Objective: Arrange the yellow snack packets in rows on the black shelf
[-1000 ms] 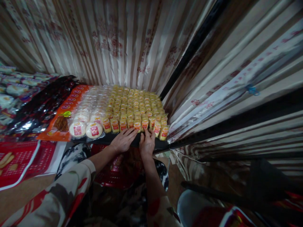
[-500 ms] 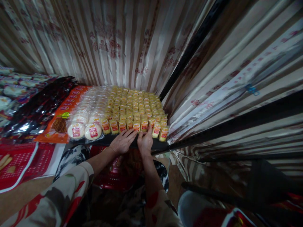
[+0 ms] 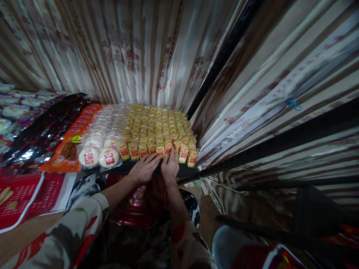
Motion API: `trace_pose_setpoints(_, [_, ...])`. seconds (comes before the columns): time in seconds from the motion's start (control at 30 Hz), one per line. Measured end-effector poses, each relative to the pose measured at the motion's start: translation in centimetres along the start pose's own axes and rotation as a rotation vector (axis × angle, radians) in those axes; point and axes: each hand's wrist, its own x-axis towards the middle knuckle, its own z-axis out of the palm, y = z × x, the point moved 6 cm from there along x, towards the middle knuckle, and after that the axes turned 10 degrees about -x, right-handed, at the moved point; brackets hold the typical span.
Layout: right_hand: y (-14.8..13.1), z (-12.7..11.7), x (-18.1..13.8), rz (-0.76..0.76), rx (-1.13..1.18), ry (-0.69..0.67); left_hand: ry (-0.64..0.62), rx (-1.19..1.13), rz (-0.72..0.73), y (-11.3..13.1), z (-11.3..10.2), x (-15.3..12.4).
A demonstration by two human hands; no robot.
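Rows of small yellow wrapped snack packets [image 3: 157, 127] with red labels fill a dark shelf [image 3: 185, 172] in the corner. My left hand [image 3: 144, 169] lies flat on the shelf's front edge, fingers stretched toward the front row. My right hand [image 3: 170, 164] rests beside it, its fingertips touching the front packets; they seem to pinch one, but I cannot make out which. Round white wrapped cakes [image 3: 98, 157] with red labels sit to the left of the yellow packets.
Striped curtain fabric [image 3: 134, 48] hangs behind and to the right, with a black pole [image 3: 221, 59] in the corner. Orange packs [image 3: 81, 123] and dark shiny bags [image 3: 42, 130] lie further left. A red basket [image 3: 134, 209] stands below the shelf, and another red basket [image 3: 25, 194] at the left.
Both hands stay at the shelf's front edge. My right hand has crept slightly forward onto the front row of packets. The view has shifted a little.
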Motion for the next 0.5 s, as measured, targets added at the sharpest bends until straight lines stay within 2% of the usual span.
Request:
trace_pose_setpoints(0.17, [-0.1,-0.2,-0.1,-0.036,0.036,-0.002,0.014,-0.005,0.006,0.1,-0.3,-0.1])
trace_pose_setpoints(0.4, [-0.1,-0.1,0.1,-0.048,0.029,0.003,0.094,-0.027,0.036,0.3,-0.8,-0.3])
trace_pose_setpoints(0.5, [-0.1,-0.2,0.1,-0.047,0.018,0.017,0.139,-0.017,-0.022,0.3,-1.3,-1.2])
